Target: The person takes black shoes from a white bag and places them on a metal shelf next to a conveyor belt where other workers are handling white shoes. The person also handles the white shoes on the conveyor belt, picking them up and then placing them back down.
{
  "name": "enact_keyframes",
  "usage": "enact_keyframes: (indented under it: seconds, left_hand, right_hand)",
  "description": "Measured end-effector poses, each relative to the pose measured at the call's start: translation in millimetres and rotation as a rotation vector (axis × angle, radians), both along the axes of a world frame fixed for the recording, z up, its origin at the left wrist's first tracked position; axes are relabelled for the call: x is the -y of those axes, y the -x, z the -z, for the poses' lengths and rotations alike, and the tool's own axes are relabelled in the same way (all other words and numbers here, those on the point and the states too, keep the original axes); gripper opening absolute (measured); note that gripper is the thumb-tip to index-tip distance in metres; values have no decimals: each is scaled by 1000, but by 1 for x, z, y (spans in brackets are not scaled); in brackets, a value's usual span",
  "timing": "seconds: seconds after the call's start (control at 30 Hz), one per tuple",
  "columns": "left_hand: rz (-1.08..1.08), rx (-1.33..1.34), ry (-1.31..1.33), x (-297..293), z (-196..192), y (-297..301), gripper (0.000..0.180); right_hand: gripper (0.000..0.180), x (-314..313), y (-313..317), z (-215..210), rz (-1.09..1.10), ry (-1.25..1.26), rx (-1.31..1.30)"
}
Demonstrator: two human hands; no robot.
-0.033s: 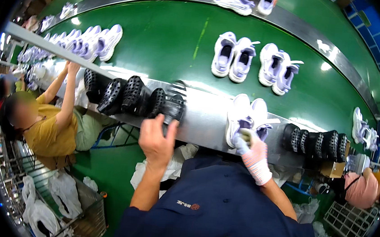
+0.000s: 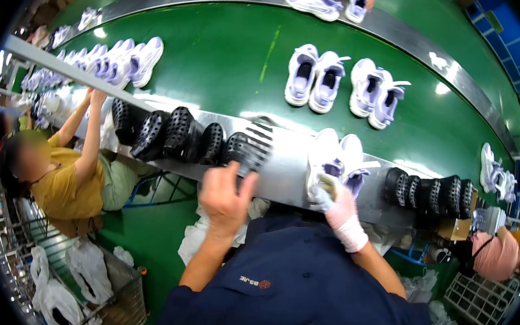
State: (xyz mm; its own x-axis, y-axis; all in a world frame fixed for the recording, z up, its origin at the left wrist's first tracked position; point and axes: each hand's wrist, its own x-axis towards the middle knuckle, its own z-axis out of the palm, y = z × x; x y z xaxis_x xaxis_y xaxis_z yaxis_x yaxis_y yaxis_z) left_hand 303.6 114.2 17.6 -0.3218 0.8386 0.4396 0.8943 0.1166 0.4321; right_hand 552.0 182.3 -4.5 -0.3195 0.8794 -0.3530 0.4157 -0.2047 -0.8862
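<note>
My bare left hand (image 2: pixel 226 197) is slightly blurred, thumb and fingers closed on the near end of a black ribbed shoe tree (image 2: pixel 258 145) over the metal ledge (image 2: pixel 288 159). To its left, several black perforated shoe trees (image 2: pixel 179 132) stand in a row. My right hand (image 2: pixel 341 214), in a striped knit glove, grips the heel of a white and lavender sneaker (image 2: pixel 324 146). The sneaker's mate (image 2: pixel 352 153) is beside it, toe pointing away from me. Part of the gripped heel is hidden by my fingers.
Two pairs of sneakers (image 2: pixel 315 77) sit on the green belt (image 2: pixel 220 54). More sneakers (image 2: pixel 120 60) line the belt at left. Further black shoe trees (image 2: pixel 430 193) stand on the right. A person in yellow (image 2: pixel 64 173) works at left under a metal bar (image 2: pixel 70 71).
My left hand has moved right, and the ribbed shoe tree has shifted right with it, away from the row. My right hand stays at the sneaker's heel.
</note>
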Motion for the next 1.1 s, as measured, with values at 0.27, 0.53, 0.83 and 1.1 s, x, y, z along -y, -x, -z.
enact_keyframes:
  seconds: [0.27, 0.53, 0.83, 1.1]
  left_hand:
    - [337, 714, 83, -36, 11, -73, 41]
    - [203, 1361, 404, -74, 72, -110, 9]
    - [223, 558, 235, -82, 105, -147, 23]
    - [769, 304, 285, -120, 134, -141, 19]
  right_hand:
    - [34, 6, -9, -28, 89, 877, -651]
    - [55, 20, -31, -35, -228, -203, 484]
    - [53, 12, -69, -5, -212, -77, 713]
    - [26, -25, -52, 16, -189, -76, 830]
